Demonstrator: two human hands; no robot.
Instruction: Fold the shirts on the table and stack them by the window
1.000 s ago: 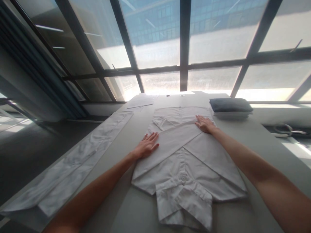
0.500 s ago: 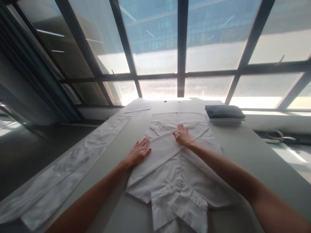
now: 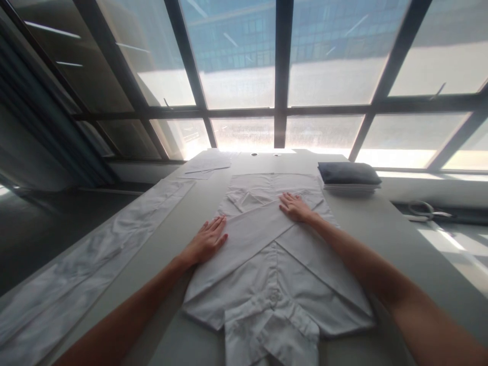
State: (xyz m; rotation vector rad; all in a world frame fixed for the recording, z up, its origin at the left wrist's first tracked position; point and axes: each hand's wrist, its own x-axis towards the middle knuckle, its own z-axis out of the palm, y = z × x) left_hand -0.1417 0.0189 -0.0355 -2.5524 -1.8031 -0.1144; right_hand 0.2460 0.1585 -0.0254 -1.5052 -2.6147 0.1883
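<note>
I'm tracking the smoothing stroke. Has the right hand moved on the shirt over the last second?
Yes. The right hand has slid left along the shirt, away from the dark stack, toward the placket.

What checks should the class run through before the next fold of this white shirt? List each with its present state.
1. White shirt lies flat on the table: ok.
2. Both sleeves folded across the body and crossed: ok.
3. Left hand flat on the shirt's left edge: ok.
4. Right hand flat on the crossed sleeve: ok.
5. Cloth smooth: not ok, creases show near the far end and at the collar close to the camera.
6. Room beside the shirt: ok on the right, where the dark folded stack sits apart from it; the long white cloth lies apart on the left.
</note>
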